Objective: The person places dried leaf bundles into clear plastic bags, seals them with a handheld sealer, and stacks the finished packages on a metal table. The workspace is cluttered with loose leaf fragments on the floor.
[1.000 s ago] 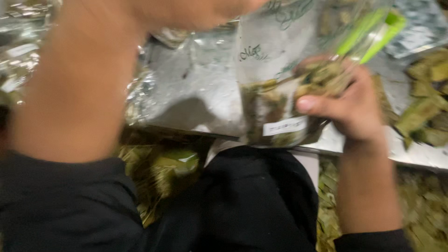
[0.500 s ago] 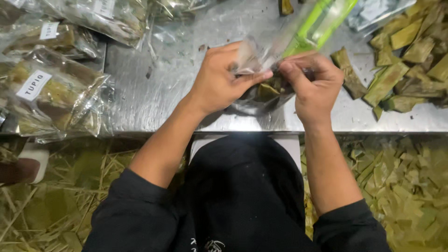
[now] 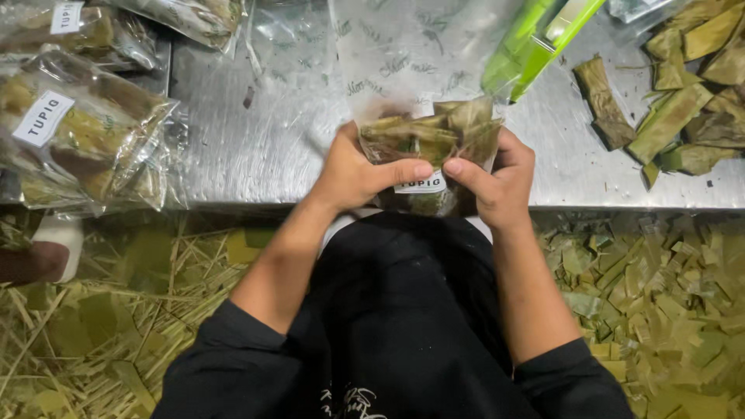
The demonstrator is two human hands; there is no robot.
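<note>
A clear plastic bag (image 3: 411,70) with a green zip strip at its top stands upright at the near edge of the steel table (image 3: 256,147). Leaf-wrapped pieces fill its bottom, and a small white label sits on its front. My left hand (image 3: 353,172) grips the bag's lower left side, thumb across the front. My right hand (image 3: 497,182) grips the lower right side, its thumb meeting the left one near the label. Both hands squeeze the filled part of the bag.
Filled, labelled clear bags (image 3: 77,132) lie on the table's left. Loose leaf-wrapped pieces (image 3: 683,109) are heaped at the right. Straw and leaf scraps (image 3: 652,287) cover the floor below the table edge. Something white and brown (image 3: 43,252) shows at the far left.
The bag has been turned upright and now stands taller in front of me. Both hands have slid down from its upper part to grip the filled bottom.
</note>
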